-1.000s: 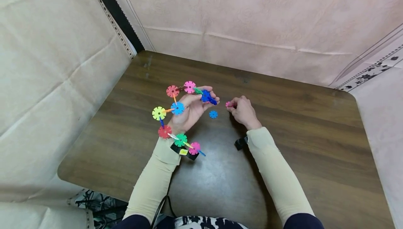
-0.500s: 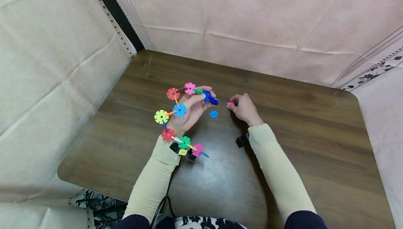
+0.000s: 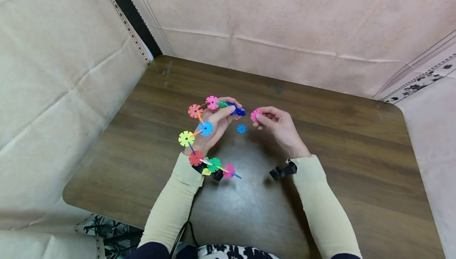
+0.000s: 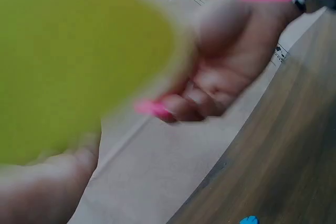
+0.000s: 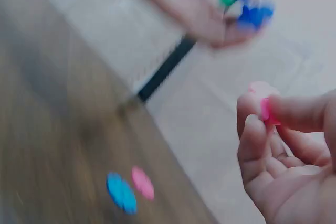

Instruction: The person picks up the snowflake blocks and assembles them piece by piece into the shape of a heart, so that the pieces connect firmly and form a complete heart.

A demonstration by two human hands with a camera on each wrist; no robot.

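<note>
My left hand (image 3: 218,122) pinches the dark blue disc (image 3: 239,111) at one end of a chain of notched plastic discs. Linked edge to edge, the chain curves over that wrist: pink (image 3: 212,102), red (image 3: 194,111), light blue (image 3: 206,128), yellow (image 3: 186,138), then red, green and a pink disc (image 3: 229,171) near the other end. My right hand (image 3: 283,130) is raised to the right, pinching a loose pink disc (image 3: 255,115) between thumb and fingers. In the left wrist view, a blurred yellow-green shape (image 4: 79,66) covers much of the picture.
A loose blue disc (image 3: 241,129) lies on the wooden table (image 3: 356,164) between the hands. Beside it, in the right wrist view, is another pink disc (image 5: 143,183). Pale cloth (image 3: 285,25) hangs behind the table. A black cable (image 3: 189,227) runs by the left forearm.
My right hand has lifted and turned, bringing its pink disc up and slightly left, face now showing. The lower chain has swung a little right and down; the left hand stays nearly in place.
</note>
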